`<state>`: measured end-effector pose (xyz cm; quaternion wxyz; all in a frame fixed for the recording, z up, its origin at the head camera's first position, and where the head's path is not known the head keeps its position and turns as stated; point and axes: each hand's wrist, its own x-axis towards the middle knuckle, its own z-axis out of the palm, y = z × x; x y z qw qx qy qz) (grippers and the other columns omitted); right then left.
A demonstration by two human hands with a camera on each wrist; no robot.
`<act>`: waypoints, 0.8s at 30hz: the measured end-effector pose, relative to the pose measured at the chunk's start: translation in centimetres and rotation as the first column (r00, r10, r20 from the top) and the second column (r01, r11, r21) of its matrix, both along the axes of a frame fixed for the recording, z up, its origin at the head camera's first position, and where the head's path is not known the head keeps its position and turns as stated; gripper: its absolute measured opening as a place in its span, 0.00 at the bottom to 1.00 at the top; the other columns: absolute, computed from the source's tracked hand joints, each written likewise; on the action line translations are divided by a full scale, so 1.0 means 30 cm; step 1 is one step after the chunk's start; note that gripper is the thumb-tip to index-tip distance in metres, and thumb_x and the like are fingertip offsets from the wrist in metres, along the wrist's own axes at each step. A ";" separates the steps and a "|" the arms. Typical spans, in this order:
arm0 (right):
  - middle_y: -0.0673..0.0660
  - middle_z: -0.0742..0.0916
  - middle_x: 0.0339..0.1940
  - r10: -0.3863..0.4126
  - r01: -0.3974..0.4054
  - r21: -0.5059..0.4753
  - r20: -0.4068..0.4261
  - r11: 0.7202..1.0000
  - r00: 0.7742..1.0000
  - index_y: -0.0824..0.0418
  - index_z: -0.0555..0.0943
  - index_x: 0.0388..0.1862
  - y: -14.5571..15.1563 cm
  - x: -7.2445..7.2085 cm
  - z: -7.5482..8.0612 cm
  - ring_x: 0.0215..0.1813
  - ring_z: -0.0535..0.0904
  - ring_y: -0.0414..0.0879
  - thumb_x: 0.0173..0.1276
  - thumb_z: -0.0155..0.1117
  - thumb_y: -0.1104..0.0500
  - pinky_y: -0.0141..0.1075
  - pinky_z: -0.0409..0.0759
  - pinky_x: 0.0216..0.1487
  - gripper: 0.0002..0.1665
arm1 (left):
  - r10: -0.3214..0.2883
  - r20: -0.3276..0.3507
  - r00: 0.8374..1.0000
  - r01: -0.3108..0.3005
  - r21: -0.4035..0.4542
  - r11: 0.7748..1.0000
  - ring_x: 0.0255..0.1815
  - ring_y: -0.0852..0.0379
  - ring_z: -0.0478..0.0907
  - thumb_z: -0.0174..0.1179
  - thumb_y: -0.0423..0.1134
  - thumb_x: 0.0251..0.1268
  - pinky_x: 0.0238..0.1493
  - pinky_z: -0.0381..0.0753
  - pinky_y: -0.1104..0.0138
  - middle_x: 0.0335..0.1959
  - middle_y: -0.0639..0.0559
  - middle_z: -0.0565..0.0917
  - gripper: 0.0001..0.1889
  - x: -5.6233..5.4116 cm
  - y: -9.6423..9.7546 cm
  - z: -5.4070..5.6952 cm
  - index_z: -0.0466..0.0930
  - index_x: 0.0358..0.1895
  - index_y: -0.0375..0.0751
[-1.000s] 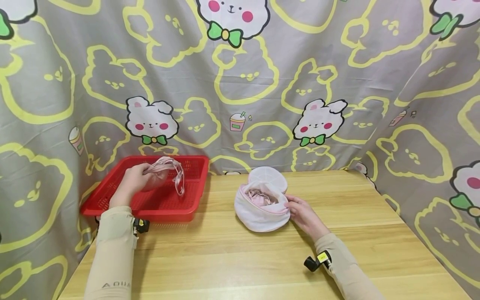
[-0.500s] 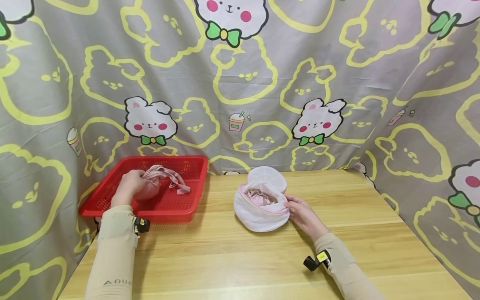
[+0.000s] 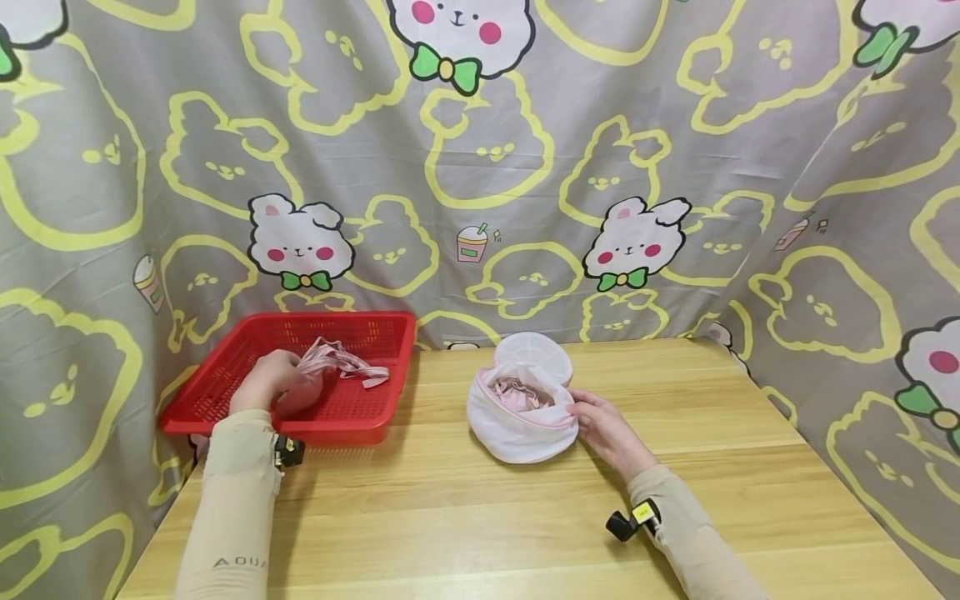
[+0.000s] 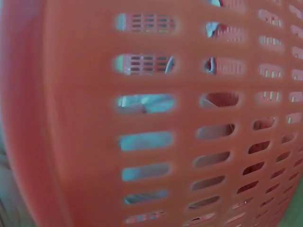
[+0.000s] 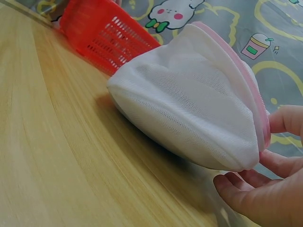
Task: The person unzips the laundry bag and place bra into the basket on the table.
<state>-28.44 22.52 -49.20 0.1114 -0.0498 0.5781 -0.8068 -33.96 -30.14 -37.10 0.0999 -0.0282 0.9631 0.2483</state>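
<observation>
My left hand (image 3: 266, 379) is down inside the red plastic basket (image 3: 352, 429), gripping a pink bra (image 3: 300, 396) with a rounded cup and thin straps trailing right over the basket floor. The left wrist view is filled by the slotted basket wall (image 4: 85, 118), and that hand is hidden there. On the table stands a white mesh laundry bag (image 3: 521, 443), unzipped, its round lid (image 3: 534, 354) folded back and pinkish fabric (image 3: 519, 393) inside. My right hand (image 3: 609, 432) holds the bag's right rim; in the right wrist view, fingers (image 5: 286, 118) touch the pink zipper edge (image 5: 246, 80).
A wooden table (image 3: 480, 525) carries both basket and bag, with a gap between them. Behind and at both sides hangs a grey curtain (image 3: 510, 283) printed with cartoon rabbits, close to the basket's back rim.
My left hand has lowered the bra into the basket and shifted slightly right; its straps, hanging earlier, now lie spread to the right. My right hand and the bag have stayed put.
</observation>
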 end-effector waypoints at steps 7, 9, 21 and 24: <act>0.45 0.83 0.42 -0.068 0.064 0.035 0.125 0.997 0.990 0.68 0.66 0.65 -0.013 0.001 0.027 0.42 0.80 0.36 0.66 0.54 0.69 0.29 0.79 0.48 0.27 | -0.038 0.044 0.998 0.035 0.061 0.998 0.24 0.53 0.74 0.56 0.31 0.58 0.26 0.75 0.63 0.19 0.50 0.75 0.04 0.000 0.006 -0.008 0.75 0.27 0.36; 0.45 0.83 0.41 -0.069 0.066 0.026 0.144 0.997 0.987 0.67 0.67 0.63 -0.015 0.003 0.034 0.42 0.80 0.36 0.68 0.51 0.71 0.29 0.79 0.47 0.24 | -0.042 0.047 0.998 0.039 0.062 0.997 0.28 0.51 0.77 0.55 0.31 0.61 0.30 0.78 0.61 0.24 0.46 0.79 0.05 0.005 0.009 -0.004 0.78 0.32 0.32; 0.44 0.83 0.41 -0.071 0.066 0.041 0.141 0.997 0.987 0.71 0.62 0.68 -0.014 -0.001 0.028 0.41 0.80 0.36 0.68 0.51 0.71 0.29 0.79 0.47 0.29 | -0.028 -0.030 0.999 0.028 0.025 0.999 0.36 0.45 0.76 0.55 0.37 0.68 0.36 0.80 0.58 0.43 0.32 0.82 0.17 0.045 0.028 0.012 0.77 0.51 0.25; 0.44 0.84 0.41 -0.072 0.067 0.047 0.134 0.997 0.988 0.71 0.62 0.68 -0.014 -0.002 0.026 0.41 0.80 0.35 0.67 0.51 0.71 0.29 0.79 0.47 0.29 | -0.016 -0.041 0.999 0.018 0.035 0.999 0.39 0.44 0.77 0.54 0.39 0.69 0.39 0.82 0.56 0.47 0.30 0.81 0.19 0.058 0.035 0.021 0.75 0.54 0.26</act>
